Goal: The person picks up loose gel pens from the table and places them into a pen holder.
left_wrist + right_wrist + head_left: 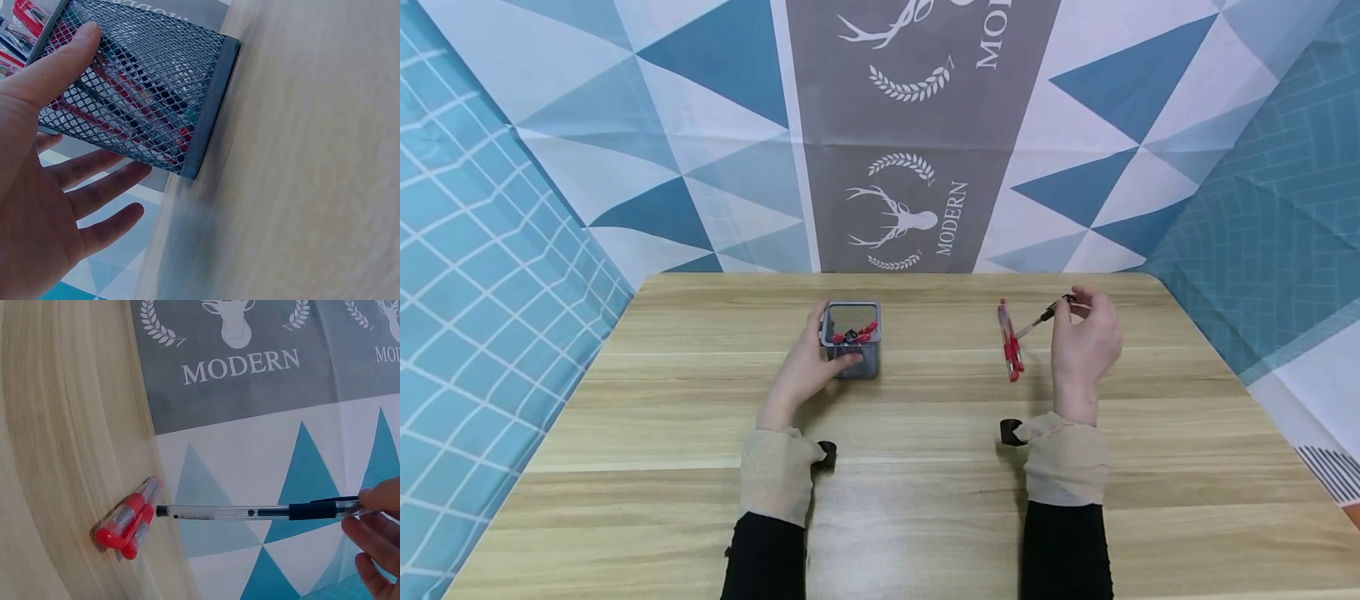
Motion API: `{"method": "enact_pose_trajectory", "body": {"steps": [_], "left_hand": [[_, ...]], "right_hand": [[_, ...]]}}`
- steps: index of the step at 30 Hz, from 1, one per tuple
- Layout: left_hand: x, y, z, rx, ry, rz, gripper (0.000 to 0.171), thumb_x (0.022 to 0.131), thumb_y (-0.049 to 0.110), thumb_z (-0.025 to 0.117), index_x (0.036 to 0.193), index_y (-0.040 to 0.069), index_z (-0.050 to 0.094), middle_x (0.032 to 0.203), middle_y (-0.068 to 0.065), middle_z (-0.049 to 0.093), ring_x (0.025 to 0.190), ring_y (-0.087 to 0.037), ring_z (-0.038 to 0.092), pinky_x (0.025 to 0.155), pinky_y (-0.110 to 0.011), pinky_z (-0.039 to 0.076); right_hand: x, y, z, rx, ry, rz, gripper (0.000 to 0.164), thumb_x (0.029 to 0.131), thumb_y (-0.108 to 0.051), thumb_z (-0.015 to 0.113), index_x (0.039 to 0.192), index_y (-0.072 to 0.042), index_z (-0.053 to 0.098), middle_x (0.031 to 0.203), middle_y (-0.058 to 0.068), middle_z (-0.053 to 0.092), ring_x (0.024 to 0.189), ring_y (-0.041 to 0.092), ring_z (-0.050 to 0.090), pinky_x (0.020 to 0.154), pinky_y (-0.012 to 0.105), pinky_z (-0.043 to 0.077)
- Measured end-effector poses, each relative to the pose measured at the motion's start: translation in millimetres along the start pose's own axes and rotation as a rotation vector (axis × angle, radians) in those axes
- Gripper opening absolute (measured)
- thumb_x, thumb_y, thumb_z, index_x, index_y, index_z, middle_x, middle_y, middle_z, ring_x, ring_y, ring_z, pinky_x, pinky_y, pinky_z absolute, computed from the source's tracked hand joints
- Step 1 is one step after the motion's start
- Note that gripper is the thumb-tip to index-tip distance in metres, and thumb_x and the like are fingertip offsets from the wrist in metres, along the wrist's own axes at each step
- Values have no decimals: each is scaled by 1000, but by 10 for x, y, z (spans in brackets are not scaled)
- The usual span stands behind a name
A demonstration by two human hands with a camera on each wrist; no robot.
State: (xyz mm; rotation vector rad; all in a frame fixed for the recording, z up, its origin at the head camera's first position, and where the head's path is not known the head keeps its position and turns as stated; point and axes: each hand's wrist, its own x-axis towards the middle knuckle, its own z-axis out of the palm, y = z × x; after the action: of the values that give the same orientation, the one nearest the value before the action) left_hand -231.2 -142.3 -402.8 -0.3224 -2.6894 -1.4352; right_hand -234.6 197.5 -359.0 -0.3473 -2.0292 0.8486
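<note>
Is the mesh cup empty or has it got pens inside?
Not empty: the mesh cup has pens inside, showing through its side and past its rim.

In the left wrist view, the mesh holder (147, 81) partly hides some fingers of the left hand (37, 200); pens (28, 17) at the holder's mouth run past the left edge. In the right wrist view, the edge cuts off the right hand (378, 534), whose fingers cover one end of the black pen (259, 513) (the print (192, 517) on its barrel is too small to read). The head view's bottom edge crops the black sleeves (765, 554).
</note>
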Motion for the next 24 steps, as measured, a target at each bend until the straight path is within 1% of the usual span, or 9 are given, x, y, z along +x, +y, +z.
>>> {"method": "enact_pose_trajectory", "body": {"steps": [5, 10, 13, 20, 24], "left_hand": [[6, -5, 2, -4, 2, 8, 97, 63, 40, 71, 135, 31, 6, 125, -11, 40, 113, -27, 39, 93, -48, 29], [7, -9, 4, -2, 4, 11, 98, 62, 40, 71, 135, 32, 5, 126, -12, 39, 114, -27, 38, 94, -48, 28], [6, -13, 5, 1, 5, 10, 98, 62, 40, 71, 135, 32, 5, 126, -12, 39, 114, -27, 38, 94, -48, 28], [6, -13, 2, 1, 6, 7, 98, 62, 40, 71, 135, 32, 6, 127, -11, 39, 114, -27, 38, 94, -48, 28], [-1, -25, 1, 9, 4, 1, 98, 62, 43, 70, 134, 33, 5, 127, -11, 38, 114, -27, 38, 94, -48, 28]], "right_hand": [[10, -72, -1, 89, 45, -88, 18, 81, -19, 56, 93, -8, 64, 88, 8, 62, 74, 20, 60, 78, 32, 40], [1, -118, 9, 180, 67, -131, 18, 81, -17, 57, 92, -6, 65, 88, 7, 62, 74, 21, 61, 83, 28, 38], [-8, -148, 12, 220, 76, -138, 19, 81, -18, 57, 94, -8, 65, 88, 6, 62, 77, 20, 60, 82, 27, 40], [-49, -281, 31, 286, 78, -223, 21, 80, -16, 58, 94, -3, 65, 87, 9, 61, 78, 15, 60, 74, 22, 44], [-89, -377, 49, 328, 65, -212, 21, 79, -19, 60, 91, -3, 65, 88, 7, 61, 79, 14, 60, 75, 23, 44]]}}
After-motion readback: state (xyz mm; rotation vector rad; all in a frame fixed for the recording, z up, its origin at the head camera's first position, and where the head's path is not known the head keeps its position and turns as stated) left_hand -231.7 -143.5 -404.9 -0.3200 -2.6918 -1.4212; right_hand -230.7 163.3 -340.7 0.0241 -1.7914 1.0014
